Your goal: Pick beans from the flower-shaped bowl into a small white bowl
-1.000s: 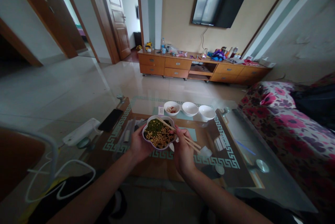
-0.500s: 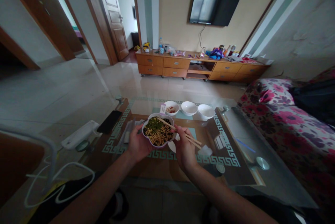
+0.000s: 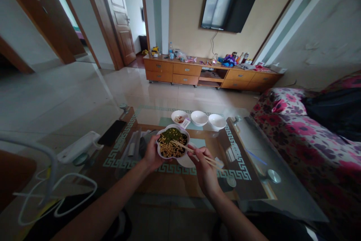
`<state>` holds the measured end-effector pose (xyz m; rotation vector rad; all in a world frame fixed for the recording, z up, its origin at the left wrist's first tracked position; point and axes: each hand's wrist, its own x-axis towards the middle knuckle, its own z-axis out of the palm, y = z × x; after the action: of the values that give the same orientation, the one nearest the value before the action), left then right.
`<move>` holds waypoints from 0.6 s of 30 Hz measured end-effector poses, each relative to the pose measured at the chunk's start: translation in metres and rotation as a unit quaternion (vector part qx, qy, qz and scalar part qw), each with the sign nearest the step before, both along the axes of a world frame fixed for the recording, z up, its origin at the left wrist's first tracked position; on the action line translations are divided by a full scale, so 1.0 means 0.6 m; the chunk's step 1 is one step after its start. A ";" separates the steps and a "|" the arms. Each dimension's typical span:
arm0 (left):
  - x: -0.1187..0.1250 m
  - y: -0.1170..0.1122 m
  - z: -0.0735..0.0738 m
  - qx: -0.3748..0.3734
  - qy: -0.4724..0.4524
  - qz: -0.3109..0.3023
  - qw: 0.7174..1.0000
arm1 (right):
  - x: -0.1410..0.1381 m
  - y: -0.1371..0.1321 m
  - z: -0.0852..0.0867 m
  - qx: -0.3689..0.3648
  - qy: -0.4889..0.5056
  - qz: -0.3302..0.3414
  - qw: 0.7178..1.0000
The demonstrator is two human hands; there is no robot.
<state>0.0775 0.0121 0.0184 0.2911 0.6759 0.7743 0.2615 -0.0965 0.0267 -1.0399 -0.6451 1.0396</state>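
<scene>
My left hand [image 3: 152,154] is closed on the left side of a pale flower-shaped bowl [image 3: 158,150], raised above the glass table. Inside lie sorted beans [image 3: 171,147]: green at the far side, tan in the middle, dark ones near the edges. A small white tag [image 3: 184,123] stands at the bowl's far rim. My right hand [image 3: 203,165] grips a pair of chopsticks [image 3: 194,152], whose tips touch the beans near the bowl's middle. Beyond it stand three white bowls; the left bowl [image 3: 176,114] has reddish and whitish bits in it. A white plate [image 3: 184,161] sits partly hidden below.
The glass table [image 3: 180,192] has a green key-pattern border. On its left are a black phone-like slab [image 3: 113,132] and a white power strip [image 3: 77,147]. The middle bowl [image 3: 199,118] and right bowl [image 3: 217,121] stand farther back. A flowered sofa [image 3: 299,132] is at right.
The flower-shaped bowl has turned, its tag swinging from the far left to the far right. The chopstick tips have moved from the green beans down to the middle.
</scene>
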 end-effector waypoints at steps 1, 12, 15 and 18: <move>0.004 0.001 0.001 0.003 0.006 0.004 1.000 | 0.007 -0.002 -0.001 -0.004 -0.029 0.002 1.000; 0.040 0.002 0.025 0.039 0.070 0.156 0.984 | 0.074 0.018 0.026 -0.026 -0.161 0.013 0.986; 0.050 0.002 0.018 0.038 0.073 0.201 0.976 | 0.075 0.017 0.031 -0.024 -0.173 0.030 0.984; 0.054 0.007 0.007 0.035 0.084 0.222 0.971 | 0.074 0.013 0.037 -0.023 -0.200 0.047 0.978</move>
<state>0.1098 0.0161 0.0229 0.2741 0.8902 1.2120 0.3057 -0.0884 0.0487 -1.2834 -1.0083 0.9356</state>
